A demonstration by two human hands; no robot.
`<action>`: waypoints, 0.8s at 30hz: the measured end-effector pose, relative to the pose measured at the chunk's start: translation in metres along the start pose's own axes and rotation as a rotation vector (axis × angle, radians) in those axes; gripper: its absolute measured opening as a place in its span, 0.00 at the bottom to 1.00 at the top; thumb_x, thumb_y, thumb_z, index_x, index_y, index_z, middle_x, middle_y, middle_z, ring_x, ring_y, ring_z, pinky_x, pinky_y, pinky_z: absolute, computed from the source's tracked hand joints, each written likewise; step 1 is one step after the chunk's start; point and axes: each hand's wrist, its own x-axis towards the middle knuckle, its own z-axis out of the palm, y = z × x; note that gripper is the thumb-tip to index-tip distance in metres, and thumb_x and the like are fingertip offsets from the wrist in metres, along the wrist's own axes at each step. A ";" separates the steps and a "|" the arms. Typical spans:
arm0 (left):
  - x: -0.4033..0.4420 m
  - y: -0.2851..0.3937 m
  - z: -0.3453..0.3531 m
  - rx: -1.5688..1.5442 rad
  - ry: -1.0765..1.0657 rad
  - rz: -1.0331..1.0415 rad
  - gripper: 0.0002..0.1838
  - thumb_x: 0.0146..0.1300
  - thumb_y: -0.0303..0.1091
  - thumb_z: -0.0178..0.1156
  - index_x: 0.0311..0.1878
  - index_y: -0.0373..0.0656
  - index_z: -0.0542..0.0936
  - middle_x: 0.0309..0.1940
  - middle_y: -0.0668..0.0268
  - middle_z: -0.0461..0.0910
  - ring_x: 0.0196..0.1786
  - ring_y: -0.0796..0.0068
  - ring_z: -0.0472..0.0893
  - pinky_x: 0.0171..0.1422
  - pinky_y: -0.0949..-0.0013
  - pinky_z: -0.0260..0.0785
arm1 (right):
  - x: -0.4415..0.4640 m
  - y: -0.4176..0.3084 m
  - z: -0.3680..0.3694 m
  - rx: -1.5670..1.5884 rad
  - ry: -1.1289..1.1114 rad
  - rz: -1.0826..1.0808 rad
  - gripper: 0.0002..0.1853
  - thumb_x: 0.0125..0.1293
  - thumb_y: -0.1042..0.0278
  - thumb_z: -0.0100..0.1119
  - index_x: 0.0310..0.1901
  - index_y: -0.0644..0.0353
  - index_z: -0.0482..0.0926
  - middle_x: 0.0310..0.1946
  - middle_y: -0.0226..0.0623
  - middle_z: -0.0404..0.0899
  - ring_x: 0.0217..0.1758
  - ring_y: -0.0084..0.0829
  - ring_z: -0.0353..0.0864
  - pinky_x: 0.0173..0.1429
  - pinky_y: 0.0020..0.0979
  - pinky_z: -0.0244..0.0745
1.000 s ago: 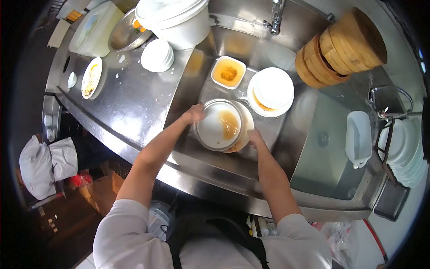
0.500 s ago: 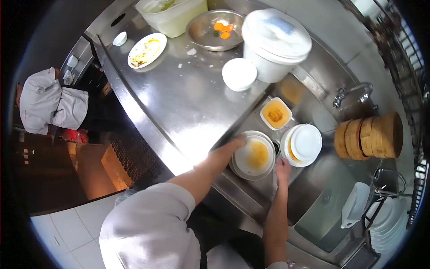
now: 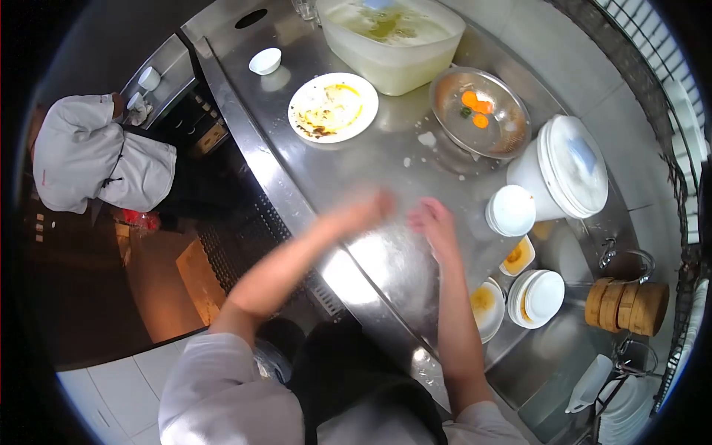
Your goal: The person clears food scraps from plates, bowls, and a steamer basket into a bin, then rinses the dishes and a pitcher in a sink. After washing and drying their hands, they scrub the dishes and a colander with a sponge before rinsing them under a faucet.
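Note:
Above the steel counter, my left hand (image 3: 363, 208) is smeared by motion, and its fingers cannot be made out. Close on its right, my right hand (image 3: 432, 221) is over the counter with its fingers partly spread and nothing in them. Ahead of both hands lies a white oval plate (image 3: 334, 107) with yellow and brown food remains. A steel bowl (image 3: 480, 111) holding orange slices stands to the right of the plate. Stacked white bowls (image 3: 511, 211) sit beyond my right hand, beside a lidded white bucket (image 3: 558, 167).
The sink at the right holds a soiled plate (image 3: 486, 308), a square dish (image 3: 518, 256) and stacked white plates (image 3: 540, 298). Bamboo steamers (image 3: 627, 305) stand behind. A tub of cloudy liquid (image 3: 393, 44) and a small bowl (image 3: 265, 61) are at the back. A co-worker (image 3: 104, 152) stands far left.
Both hands have left the plates in the sink and moved left over the counter. The view has turned left, and the oval plate and steel bowl appear nearer.

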 end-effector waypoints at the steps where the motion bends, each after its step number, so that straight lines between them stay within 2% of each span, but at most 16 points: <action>1: 0.026 -0.033 -0.035 0.015 0.195 -0.353 0.10 0.57 0.34 0.56 0.39 0.41 0.81 0.33 0.55 0.81 0.38 0.56 0.81 0.44 0.57 0.72 | 0.027 0.009 0.021 -0.011 -0.039 -0.009 0.12 0.68 0.66 0.52 0.47 0.64 0.73 0.32 0.39 0.80 0.30 0.26 0.80 0.32 0.24 0.75; 2: 0.051 -0.083 -0.062 0.142 0.408 -0.358 0.13 0.56 0.35 0.58 0.42 0.41 0.80 0.35 0.52 0.80 0.38 0.56 0.81 0.44 0.58 0.72 | 0.048 0.005 0.041 -0.119 -0.044 -0.012 0.13 0.67 0.65 0.53 0.46 0.66 0.73 0.31 0.40 0.80 0.26 0.27 0.80 0.27 0.25 0.75; 3: 0.067 -0.121 -0.087 0.329 0.517 -0.345 0.19 0.58 0.40 0.58 0.51 0.41 0.76 0.45 0.47 0.77 0.47 0.51 0.78 0.49 0.56 0.73 | 0.067 0.002 0.060 -0.226 -0.048 -0.014 0.13 0.66 0.65 0.54 0.45 0.68 0.72 0.29 0.42 0.80 0.22 0.28 0.80 0.23 0.26 0.75; 4: 0.088 -0.145 -0.101 0.441 0.539 -0.550 0.26 0.59 0.45 0.57 0.58 0.43 0.71 0.56 0.45 0.68 0.57 0.46 0.71 0.51 0.48 0.71 | 0.088 0.000 0.077 -0.159 -0.031 -0.034 0.15 0.65 0.64 0.56 0.44 0.69 0.72 0.27 0.43 0.79 0.20 0.29 0.80 0.20 0.27 0.75; 5: 0.099 -0.154 -0.110 0.462 0.556 -0.604 0.30 0.59 0.48 0.57 0.62 0.45 0.68 0.59 0.45 0.63 0.60 0.43 0.65 0.55 0.43 0.67 | 0.104 0.001 0.091 -0.091 -0.007 -0.046 0.16 0.64 0.62 0.58 0.43 0.69 0.72 0.25 0.44 0.79 0.17 0.30 0.79 0.17 0.27 0.74; 8: 0.126 -0.177 -0.106 0.488 0.548 -0.567 0.25 0.60 0.48 0.55 0.57 0.45 0.73 0.59 0.45 0.64 0.60 0.41 0.64 0.59 0.43 0.61 | 0.122 -0.029 0.123 -0.280 0.097 0.030 0.18 0.65 0.56 0.56 0.41 0.68 0.72 0.19 0.41 0.78 0.16 0.29 0.79 0.19 0.27 0.73; 9: 0.136 -0.190 -0.096 0.488 0.652 -0.453 0.19 0.58 0.41 0.56 0.50 0.42 0.77 0.54 0.45 0.70 0.57 0.45 0.69 0.55 0.48 0.65 | 0.128 -0.036 0.126 -0.302 0.111 0.052 0.19 0.64 0.55 0.57 0.41 0.68 0.72 0.18 0.40 0.78 0.14 0.29 0.78 0.18 0.27 0.72; 11: 0.144 -0.188 -0.079 0.332 0.528 -0.227 0.15 0.56 0.35 0.57 0.46 0.40 0.79 0.49 0.46 0.75 0.52 0.47 0.73 0.53 0.52 0.68 | 0.134 -0.042 0.129 -0.340 0.121 0.104 0.22 0.63 0.52 0.58 0.41 0.68 0.72 0.15 0.40 0.77 0.11 0.29 0.77 0.16 0.26 0.71; 12: 0.142 -0.185 -0.074 0.261 0.476 -0.121 0.14 0.55 0.32 0.57 0.44 0.39 0.79 0.47 0.47 0.77 0.49 0.48 0.76 0.52 0.54 0.69 | 0.138 -0.043 0.128 -0.334 0.128 0.099 0.21 0.63 0.53 0.58 0.39 0.69 0.72 0.16 0.40 0.77 0.12 0.29 0.77 0.16 0.27 0.71; 14: 0.131 -0.098 -0.082 0.005 0.791 0.230 0.12 0.52 0.26 0.58 0.42 0.38 0.80 0.42 0.50 0.79 0.42 0.49 0.78 0.50 0.57 0.71 | 0.147 -0.043 0.134 -0.322 0.119 0.082 0.21 0.63 0.54 0.58 0.36 0.70 0.73 0.19 0.40 0.79 0.14 0.31 0.78 0.16 0.28 0.73; 16: 0.150 -0.027 -0.095 -0.148 0.898 0.359 0.12 0.57 0.26 0.55 0.45 0.39 0.78 0.42 0.52 0.79 0.47 0.51 0.77 0.52 0.58 0.70 | 0.154 -0.030 0.127 -0.559 0.063 -0.243 0.19 0.63 0.55 0.57 0.35 0.68 0.74 0.19 0.39 0.79 0.14 0.30 0.78 0.18 0.28 0.74; 17: 0.173 -0.007 -0.098 -0.143 0.932 0.520 0.14 0.58 0.29 0.55 0.49 0.40 0.77 0.45 0.51 0.78 0.49 0.50 0.77 0.54 0.56 0.69 | 0.153 -0.025 0.127 -0.623 0.075 -0.335 0.18 0.64 0.55 0.56 0.35 0.68 0.74 0.19 0.38 0.79 0.14 0.29 0.78 0.19 0.28 0.74; 19: 0.213 0.024 -0.100 0.068 0.819 0.548 0.16 0.60 0.33 0.56 0.51 0.42 0.77 0.46 0.50 0.78 0.49 0.50 0.77 0.56 0.56 0.68 | 0.148 -0.027 0.129 -0.704 0.163 -0.460 0.17 0.64 0.56 0.54 0.34 0.66 0.75 0.18 0.37 0.79 0.13 0.28 0.78 0.20 0.27 0.75; 22: 0.215 0.047 -0.135 -0.056 0.474 0.535 0.17 0.60 0.35 0.55 0.52 0.43 0.77 0.46 0.51 0.79 0.51 0.51 0.77 0.59 0.56 0.67 | 0.146 -0.048 0.139 -0.430 0.189 -0.080 0.18 0.60 0.58 0.60 0.33 0.69 0.74 0.18 0.39 0.78 0.16 0.29 0.79 0.18 0.28 0.73; 23: 0.203 0.039 -0.153 -0.061 0.518 0.562 0.16 0.59 0.35 0.57 0.50 0.43 0.79 0.45 0.54 0.80 0.49 0.57 0.79 0.56 0.61 0.69 | 0.153 -0.041 0.138 -0.344 0.187 0.018 0.18 0.59 0.59 0.62 0.33 0.70 0.74 0.19 0.40 0.78 0.16 0.30 0.79 0.17 0.28 0.73; 24: 0.195 0.015 -0.168 -0.051 0.556 0.456 0.15 0.59 0.35 0.58 0.48 0.42 0.80 0.43 0.55 0.81 0.47 0.60 0.81 0.54 0.63 0.71 | 0.155 -0.036 0.137 -0.256 0.187 0.121 0.19 0.58 0.59 0.64 0.33 0.71 0.73 0.19 0.41 0.79 0.16 0.30 0.79 0.16 0.29 0.72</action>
